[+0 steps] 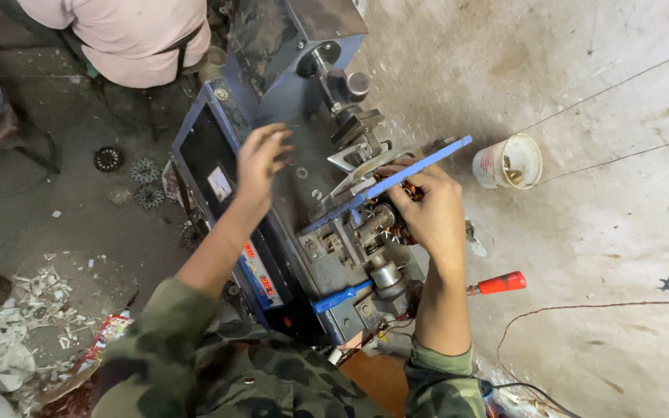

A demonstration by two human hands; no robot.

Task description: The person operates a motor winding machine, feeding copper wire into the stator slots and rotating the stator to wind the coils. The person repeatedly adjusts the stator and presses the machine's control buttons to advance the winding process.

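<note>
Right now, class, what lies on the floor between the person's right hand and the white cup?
In the head view, only bare concrete floor separates the right hand from the white cup, apart from the blue strip's tip.

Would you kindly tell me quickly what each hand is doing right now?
Left hand: open, fingers spread, hovering over the blue machine, holding nothing.
Right hand: closed around the copper-wound part mounted on the machine.

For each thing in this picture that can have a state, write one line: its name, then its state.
left hand: open, fingers spread, above the machine top
right hand: closed on the copper-wound part
copper-wound part: seated in the winding machine
blue bar: tilted across the machine
white cup: upright on the floor
red-handled screwdriver: lying flat on the floor
</note>
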